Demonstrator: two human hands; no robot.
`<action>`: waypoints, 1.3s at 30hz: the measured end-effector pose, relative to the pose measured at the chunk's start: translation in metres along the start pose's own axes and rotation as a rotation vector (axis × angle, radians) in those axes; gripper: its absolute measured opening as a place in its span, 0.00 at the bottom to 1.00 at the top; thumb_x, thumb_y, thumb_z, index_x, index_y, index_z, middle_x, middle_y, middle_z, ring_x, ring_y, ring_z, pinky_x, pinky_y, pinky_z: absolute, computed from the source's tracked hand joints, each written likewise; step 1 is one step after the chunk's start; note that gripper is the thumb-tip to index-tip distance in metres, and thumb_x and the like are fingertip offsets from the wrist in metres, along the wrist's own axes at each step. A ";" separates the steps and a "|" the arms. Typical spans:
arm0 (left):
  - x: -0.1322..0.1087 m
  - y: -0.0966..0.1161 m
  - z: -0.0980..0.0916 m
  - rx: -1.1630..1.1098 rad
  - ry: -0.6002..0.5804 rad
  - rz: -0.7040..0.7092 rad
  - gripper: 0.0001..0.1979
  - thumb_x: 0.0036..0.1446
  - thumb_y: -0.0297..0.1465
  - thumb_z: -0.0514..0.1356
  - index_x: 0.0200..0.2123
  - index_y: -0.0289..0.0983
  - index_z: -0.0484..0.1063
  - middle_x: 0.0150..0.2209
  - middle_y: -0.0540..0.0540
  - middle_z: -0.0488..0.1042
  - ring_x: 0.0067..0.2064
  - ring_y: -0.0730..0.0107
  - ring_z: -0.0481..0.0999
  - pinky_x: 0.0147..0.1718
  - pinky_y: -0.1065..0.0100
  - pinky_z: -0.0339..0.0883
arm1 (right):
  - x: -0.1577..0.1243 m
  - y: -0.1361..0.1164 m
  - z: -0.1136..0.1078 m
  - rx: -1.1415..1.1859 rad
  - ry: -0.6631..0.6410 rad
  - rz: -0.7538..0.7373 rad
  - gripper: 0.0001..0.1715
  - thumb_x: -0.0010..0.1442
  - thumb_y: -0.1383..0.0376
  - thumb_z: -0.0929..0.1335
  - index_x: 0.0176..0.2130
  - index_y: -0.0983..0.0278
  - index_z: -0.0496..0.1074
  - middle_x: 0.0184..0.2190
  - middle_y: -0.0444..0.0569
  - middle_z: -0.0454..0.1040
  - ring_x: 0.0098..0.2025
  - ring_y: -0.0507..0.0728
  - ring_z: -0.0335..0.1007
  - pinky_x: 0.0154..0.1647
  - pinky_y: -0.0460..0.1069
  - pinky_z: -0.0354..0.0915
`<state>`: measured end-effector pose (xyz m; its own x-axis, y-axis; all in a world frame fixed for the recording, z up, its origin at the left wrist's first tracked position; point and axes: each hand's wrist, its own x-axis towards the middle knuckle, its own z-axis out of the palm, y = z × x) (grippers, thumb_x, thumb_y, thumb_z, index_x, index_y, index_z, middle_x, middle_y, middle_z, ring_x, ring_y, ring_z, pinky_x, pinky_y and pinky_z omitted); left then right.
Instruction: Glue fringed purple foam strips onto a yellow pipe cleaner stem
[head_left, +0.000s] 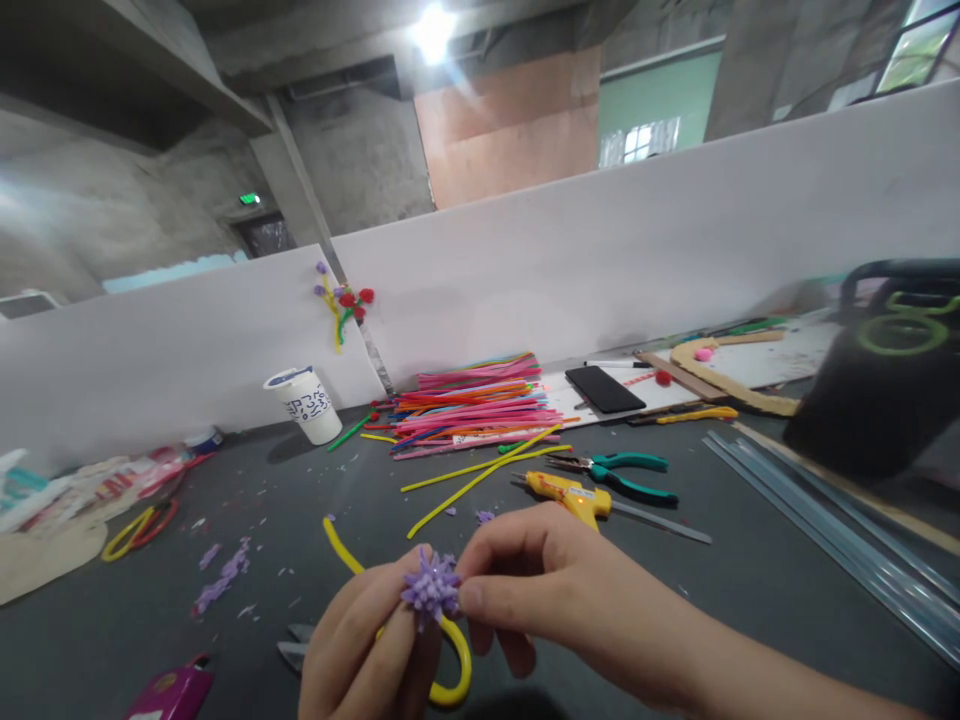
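Note:
A small purple flower [433, 588] with many pointed petals is held in the fingers of my left hand [367, 640], low in the middle of the view. The thumb and forefinger of my right hand [540, 585] are pinched together at the flower's right edge. Under my left hand lies a pair of scissors with a yellow handle loop [461, 672]; their grey blades show on its left side. A yellow strip [341, 545] sticks out behind my left hand, and where it ends is hidden. Loose purple pieces [225, 578] lie to the left.
Beyond my hands are a yellow glue gun [570, 494], green-handled pliers [630, 475] and yellow stems [480, 480]. Coloured pipe cleaners [472, 405] are piled by the white partition [600, 260]. A cup [307, 405] stands left, a phone [604, 389] and black container [877, 380] right.

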<state>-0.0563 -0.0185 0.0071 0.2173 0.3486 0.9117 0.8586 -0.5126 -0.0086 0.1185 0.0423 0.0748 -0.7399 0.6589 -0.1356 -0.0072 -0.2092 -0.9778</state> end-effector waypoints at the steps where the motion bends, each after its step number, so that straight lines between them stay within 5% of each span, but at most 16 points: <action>1: 0.000 0.000 0.000 0.005 -0.005 0.000 0.07 0.51 0.19 0.62 0.33 0.34 0.73 0.35 0.41 0.80 0.36 0.65 0.80 0.32 0.69 0.75 | 0.000 0.000 0.000 0.000 -0.005 -0.002 0.05 0.49 0.68 0.68 0.23 0.66 0.71 0.18 0.40 0.68 0.17 0.45 0.59 0.19 0.41 0.56; 2: 0.000 -0.001 0.000 -0.004 -0.040 0.025 0.06 0.52 0.20 0.61 0.34 0.34 0.74 0.35 0.41 0.80 0.36 0.65 0.80 0.32 0.70 0.75 | 0.000 0.001 0.000 0.001 -0.008 -0.004 0.05 0.49 0.67 0.68 0.23 0.66 0.71 0.18 0.40 0.68 0.17 0.45 0.59 0.19 0.41 0.57; 4: -0.001 -0.003 -0.002 0.010 0.135 0.054 0.04 0.53 0.21 0.60 0.31 0.34 0.74 0.34 0.41 0.80 0.36 0.65 0.80 0.33 0.69 0.75 | 0.001 0.001 0.000 0.003 -0.020 -0.004 0.06 0.49 0.66 0.69 0.24 0.67 0.71 0.18 0.40 0.68 0.17 0.45 0.59 0.19 0.41 0.57; 6: -0.002 -0.006 -0.006 0.061 -0.065 0.086 0.07 0.51 0.20 0.63 0.34 0.33 0.75 0.37 0.40 0.80 0.41 0.61 0.79 0.36 0.67 0.75 | 0.001 0.001 -0.001 -0.003 -0.028 0.001 0.07 0.48 0.65 0.69 0.24 0.67 0.71 0.19 0.41 0.68 0.17 0.45 0.59 0.19 0.41 0.57; 8: -0.002 -0.009 -0.008 0.079 -0.109 0.117 0.08 0.50 0.20 0.63 0.35 0.33 0.75 0.38 0.39 0.80 0.42 0.61 0.79 0.37 0.67 0.75 | 0.000 0.000 -0.001 -0.016 -0.034 0.004 0.08 0.47 0.64 0.69 0.24 0.67 0.70 0.19 0.41 0.68 0.18 0.46 0.59 0.19 0.42 0.57; 13: 0.000 -0.008 -0.005 -0.027 0.022 0.029 0.09 0.50 0.17 0.61 0.35 0.31 0.73 0.40 0.39 0.78 0.42 0.64 0.79 0.39 0.69 0.74 | 0.000 -0.002 -0.006 -0.077 0.036 -0.064 0.07 0.47 0.64 0.68 0.23 0.66 0.67 0.17 0.40 0.63 0.19 0.47 0.57 0.20 0.43 0.55; 15: -0.001 -0.006 -0.001 -0.070 -0.065 0.066 0.11 0.50 0.16 0.60 0.38 0.30 0.73 0.42 0.38 0.77 0.43 0.63 0.78 0.39 0.69 0.75 | 0.001 -0.002 -0.007 -0.101 0.100 -0.151 0.04 0.48 0.66 0.68 0.26 0.66 0.68 0.20 0.40 0.63 0.22 0.48 0.57 0.22 0.43 0.55; 17: -0.003 -0.004 0.001 -0.079 -0.031 0.020 0.12 0.50 0.16 0.60 0.39 0.30 0.73 0.43 0.38 0.77 0.44 0.63 0.78 0.39 0.68 0.75 | 0.001 -0.002 -0.007 -0.142 0.121 -0.204 0.03 0.48 0.68 0.68 0.28 0.66 0.69 0.22 0.41 0.64 0.25 0.48 0.58 0.24 0.43 0.54; 28: 0.002 0.003 0.005 -0.109 -0.039 0.056 0.09 0.53 0.16 0.59 0.38 0.27 0.73 0.41 0.35 0.76 0.44 0.63 0.76 0.40 0.66 0.73 | 0.001 -0.005 -0.005 -0.100 0.115 -0.139 0.04 0.45 0.73 0.65 0.23 0.66 0.64 0.19 0.38 0.60 0.23 0.47 0.53 0.22 0.43 0.50; 35: 0.004 -0.006 0.003 -0.059 -0.064 0.148 0.08 0.52 0.18 0.59 0.36 0.29 0.74 0.38 0.35 0.78 0.43 0.61 0.78 0.38 0.67 0.75 | 0.002 -0.003 -0.014 0.087 0.148 -0.262 0.08 0.56 0.63 0.63 0.26 0.64 0.62 0.20 0.38 0.62 0.20 0.47 0.58 0.24 0.43 0.57; 39: 0.001 -0.007 0.009 -0.095 0.080 0.007 0.12 0.49 0.16 0.61 0.36 0.33 0.74 0.38 0.40 0.80 0.38 0.63 0.79 0.35 0.67 0.75 | 0.004 0.000 -0.015 0.096 0.102 -0.265 0.14 0.60 0.63 0.59 0.24 0.63 0.58 0.21 0.39 0.62 0.18 0.46 0.59 0.23 0.43 0.58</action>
<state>-0.0580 -0.0076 0.0041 0.1817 0.2833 0.9416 0.8083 -0.5883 0.0210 0.1261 0.0557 0.0721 -0.6320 0.7681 0.1027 -0.2588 -0.0843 -0.9622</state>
